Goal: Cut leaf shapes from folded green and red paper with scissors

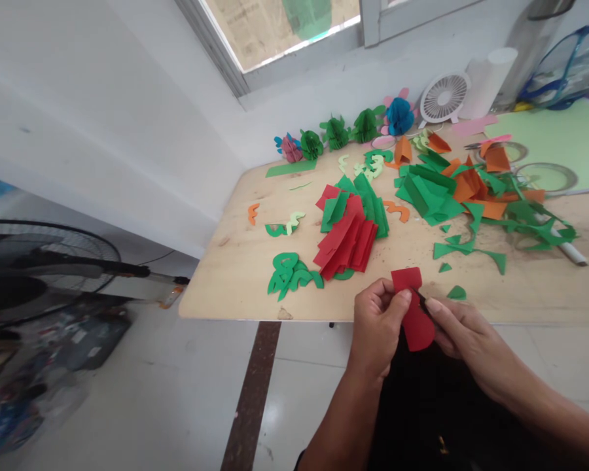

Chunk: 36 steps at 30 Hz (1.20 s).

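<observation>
A piece of red paper [417, 330] with a rounded lower edge is pinched between the thumb and fingers of my left hand [379, 314], just off the table's front edge. My right hand [459, 327] is closed around what look like scissors [420, 298]. Only their dark, narrow blades show, against the paper's right side; the handles are hidden in my fingers. Beyond my hands lie a pile of folded red paper [346, 239] and some green folded papers [375, 203]. Green curved cutouts [289, 275] sit in a heap to the left.
Green paper scraps [464, 248], orange papers [474, 183] and rolls of tape [547, 176] cover the table's right side. Paper honeycomb figures [336, 133] line the wall beside a small white fan [444, 98]. A large black fan [44, 275] stands on the floor at left.
</observation>
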{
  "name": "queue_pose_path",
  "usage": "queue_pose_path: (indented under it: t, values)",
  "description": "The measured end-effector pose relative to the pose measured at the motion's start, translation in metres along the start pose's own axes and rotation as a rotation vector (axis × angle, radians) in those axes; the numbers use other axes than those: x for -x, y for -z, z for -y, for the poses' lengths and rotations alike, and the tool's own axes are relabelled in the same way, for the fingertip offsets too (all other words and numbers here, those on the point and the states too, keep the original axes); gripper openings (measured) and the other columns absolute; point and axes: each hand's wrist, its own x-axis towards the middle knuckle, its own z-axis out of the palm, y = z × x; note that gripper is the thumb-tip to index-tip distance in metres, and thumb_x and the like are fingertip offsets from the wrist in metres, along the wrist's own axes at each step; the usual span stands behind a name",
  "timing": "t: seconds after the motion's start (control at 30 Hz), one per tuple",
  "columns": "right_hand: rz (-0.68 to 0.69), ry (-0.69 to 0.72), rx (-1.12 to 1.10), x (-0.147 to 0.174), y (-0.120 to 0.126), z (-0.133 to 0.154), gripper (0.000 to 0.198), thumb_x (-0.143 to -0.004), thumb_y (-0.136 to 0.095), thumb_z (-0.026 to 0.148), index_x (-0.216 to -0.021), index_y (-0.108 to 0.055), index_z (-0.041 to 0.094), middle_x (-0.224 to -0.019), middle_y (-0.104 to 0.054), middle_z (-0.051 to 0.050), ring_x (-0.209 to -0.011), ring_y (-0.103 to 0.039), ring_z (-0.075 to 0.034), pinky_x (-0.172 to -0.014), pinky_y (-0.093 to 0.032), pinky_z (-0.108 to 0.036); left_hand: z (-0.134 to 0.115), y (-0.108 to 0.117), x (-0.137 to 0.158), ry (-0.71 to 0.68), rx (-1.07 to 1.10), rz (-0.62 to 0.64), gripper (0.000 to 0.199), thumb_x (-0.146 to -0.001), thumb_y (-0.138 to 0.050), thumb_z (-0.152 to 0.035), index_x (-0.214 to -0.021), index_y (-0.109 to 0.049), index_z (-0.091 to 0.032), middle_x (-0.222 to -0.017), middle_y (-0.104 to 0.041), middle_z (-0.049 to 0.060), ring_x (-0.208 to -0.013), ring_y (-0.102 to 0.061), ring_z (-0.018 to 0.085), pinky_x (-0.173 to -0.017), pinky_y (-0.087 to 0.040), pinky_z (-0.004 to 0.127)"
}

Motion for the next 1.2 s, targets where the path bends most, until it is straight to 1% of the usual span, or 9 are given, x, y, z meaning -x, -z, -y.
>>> queue_pose_path:
  t: [0.1, 0.2, 0.3, 0.43, 0.63, 0.8, 0.93, 1.07, 1.2]
  values:
    - [0.027, 0.025, 0.031, -0.0013, 0.0026, -0.0015, 0.045, -0.081, -0.055, 0.060, -0.060, -0.047, 0.021, -0.056, -0.036, 0.004, -0.049, -0.030, -0.011, -0.042, -0.029, -0.022, -0.0017, 0.0010, -0.0002, 0.015, -0.023, 0.038, 0.013, -0.073, -0.067, -0.026, -0.070, -0.062, -0.014, -0.063, -0.063, 0.001, -0.059, -0.053, 0.010, -0.061, -0.042, 0.023]
    - [0.051, 0.049, 0.059, -0.0027, 0.0042, -0.0006, 0.047, -0.082, -0.052, 0.061, -0.059, -0.044, 0.021, -0.055, -0.030, 0.006, -0.047, -0.026, -0.010, -0.040, -0.024, -0.022, -0.0039, 0.0014, -0.0003, 0.028, -0.036, 0.068, 0.013, -0.071, -0.068, -0.026, -0.068, -0.062, -0.015, -0.061, -0.062, 0.000, -0.058, -0.053, 0.011, -0.060, -0.042, 0.023]
    - [0.051, 0.053, 0.073, -0.0037, 0.0049, -0.0002, 0.049, -0.082, -0.052, 0.061, -0.057, -0.040, 0.021, -0.054, -0.032, 0.005, -0.048, -0.028, -0.011, -0.041, -0.026, -0.023, -0.0054, 0.0018, -0.0006, 0.030, -0.049, 0.081, 0.012, -0.070, -0.067, -0.025, -0.067, -0.062, -0.015, -0.060, -0.062, 0.000, -0.057, -0.053, 0.011, -0.059, -0.042, 0.023]
    - [0.038, 0.044, 0.055, -0.0050, 0.0057, -0.0023, 0.045, -0.083, -0.053, 0.058, -0.057, -0.045, 0.021, -0.055, -0.039, 0.003, -0.049, -0.033, -0.012, -0.043, -0.031, -0.023, -0.0059, 0.0026, -0.0015, 0.032, -0.063, 0.082, 0.011, -0.070, -0.066, -0.025, -0.067, -0.062, -0.015, -0.060, -0.062, 0.000, -0.057, -0.053, 0.011, -0.060, -0.043, 0.024]
    - [0.045, 0.019, 0.012, -0.0050, 0.0060, -0.0034, 0.045, -0.082, -0.055, 0.057, -0.057, -0.046, 0.021, -0.055, -0.040, 0.004, -0.050, -0.036, -0.012, -0.046, -0.033, -0.023, -0.0060, 0.0029, -0.0030, 0.057, -0.027, 0.083, 0.012, -0.069, -0.067, -0.024, -0.065, -0.061, -0.015, -0.061, -0.062, 0.001, -0.058, -0.053, 0.011, -0.061, -0.042, 0.024]
    - [0.056, 0.036, 0.033, -0.0045, 0.0055, -0.0019, 0.046, -0.084, -0.052, 0.059, -0.060, -0.043, 0.021, -0.057, -0.035, 0.005, -0.051, -0.030, -0.011, -0.045, -0.027, -0.023, -0.0053, 0.0026, -0.0038, 0.064, -0.021, 0.084, 0.012, -0.068, -0.068, -0.023, -0.065, -0.061, -0.014, -0.060, -0.061, 0.000, -0.057, -0.052, 0.010, -0.060, -0.041, 0.023]
    - [0.065, 0.066, 0.065, -0.0059, 0.0056, 0.0000, 0.045, -0.087, -0.048, 0.057, -0.061, -0.042, 0.020, -0.057, -0.032, 0.005, -0.051, -0.026, -0.011, -0.046, -0.022, -0.024, -0.0066, 0.0025, -0.0032, 0.070, -0.011, 0.140, 0.012, -0.068, -0.067, -0.023, -0.063, -0.062, -0.014, -0.062, -0.062, 0.001, -0.058, -0.052, 0.010, -0.060, -0.041, 0.023]
    - [0.070, 0.073, 0.070, -0.0073, 0.0058, 0.0001, 0.046, -0.087, -0.048, 0.058, -0.061, -0.040, 0.021, -0.055, -0.031, 0.006, -0.050, -0.025, -0.010, -0.044, -0.020, -0.024, -0.0077, 0.0024, -0.0034, 0.078, -0.012, 0.151, 0.012, -0.068, -0.067, -0.024, -0.063, -0.061, -0.014, -0.063, -0.062, 0.001, -0.058, -0.052, 0.010, -0.059, -0.040, 0.023]
    - [0.053, 0.074, 0.059, -0.0073, 0.0064, -0.0022, 0.045, -0.086, -0.049, 0.057, -0.060, -0.041, 0.021, -0.055, -0.032, 0.005, -0.050, -0.026, -0.010, -0.044, -0.023, -0.023, -0.0071, 0.0020, -0.0040, 0.078, -0.030, 0.137, 0.013, -0.067, -0.067, -0.023, -0.062, -0.060, -0.014, -0.062, -0.061, 0.001, -0.058, -0.051, 0.010, -0.060, -0.040, 0.023]
